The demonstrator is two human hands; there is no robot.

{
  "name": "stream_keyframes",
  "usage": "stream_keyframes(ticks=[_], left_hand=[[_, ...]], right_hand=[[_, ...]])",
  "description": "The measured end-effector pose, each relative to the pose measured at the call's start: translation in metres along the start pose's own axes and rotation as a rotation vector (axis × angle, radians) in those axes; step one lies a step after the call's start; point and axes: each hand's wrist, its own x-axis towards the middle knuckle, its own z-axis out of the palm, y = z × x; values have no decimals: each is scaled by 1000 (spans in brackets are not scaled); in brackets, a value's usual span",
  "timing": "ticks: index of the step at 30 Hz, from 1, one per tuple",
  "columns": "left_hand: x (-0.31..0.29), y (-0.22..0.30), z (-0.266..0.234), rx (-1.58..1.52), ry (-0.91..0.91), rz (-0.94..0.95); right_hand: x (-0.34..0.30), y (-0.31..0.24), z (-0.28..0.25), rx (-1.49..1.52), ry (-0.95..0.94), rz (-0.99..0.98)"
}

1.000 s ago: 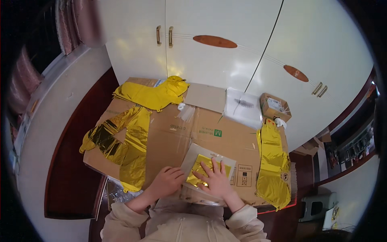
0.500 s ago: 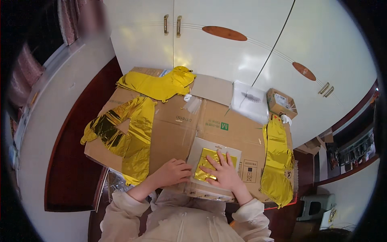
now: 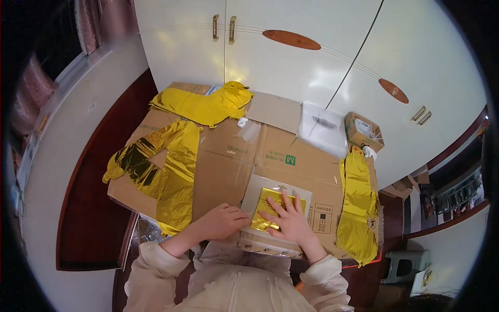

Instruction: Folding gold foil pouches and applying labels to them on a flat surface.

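Observation:
A flat, light-coloured package [image 3: 252, 195] with a folded gold foil sheet [image 3: 266, 198] in it lies on the cardboard near me. My right hand [image 3: 288, 218] is pressed flat on the foil, its fingers spread. At the package's left edge is my left hand [image 3: 224, 221], with fingers bent and together; whether they pinch anything is hidden. Left of that hand lies a flat gold foil balloon with an opening in its middle [image 3: 179, 174]. Another flat gold foil balloon [image 3: 200, 106] is at the far left, and a long one [image 3: 358, 208] lies at the right edge.
Cardboard [image 3: 223, 166] covers the work surface. At its back right are a clear plastic packet [image 3: 322, 127] and a small open carton [image 3: 364, 130]. White cabinet doors [image 3: 275, 67] stand behind. A grey stool [image 3: 408, 265] is on the floor at the right.
My left hand has shifted very slightly right along the package's edge. The right hand still rests spread on the foil. The balloons have not visibly moved.

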Motion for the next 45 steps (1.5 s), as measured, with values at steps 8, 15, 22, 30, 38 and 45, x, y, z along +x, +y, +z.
stream_keyframes(ticks=[8,15,22,30,38,45], left_hand=[[-6,1,23,-200,10,-157],[-12,-4,32,-191,159,-113],[-12,-2,27,-200,146,-120],[-15,0,34,-116,191,-103],[-14,8,18,-119,57,-130],[-22,21,-2,-77,-65,-69]], right_hand=[[-10,-106,28,315,102,104],[0,-129,41,359,218,267],[5,-133,52,283,138,354],[2,-126,40,332,128,243],[-86,-83,23,1568,589,321],[-183,-18,-53,1407,1368,836]])
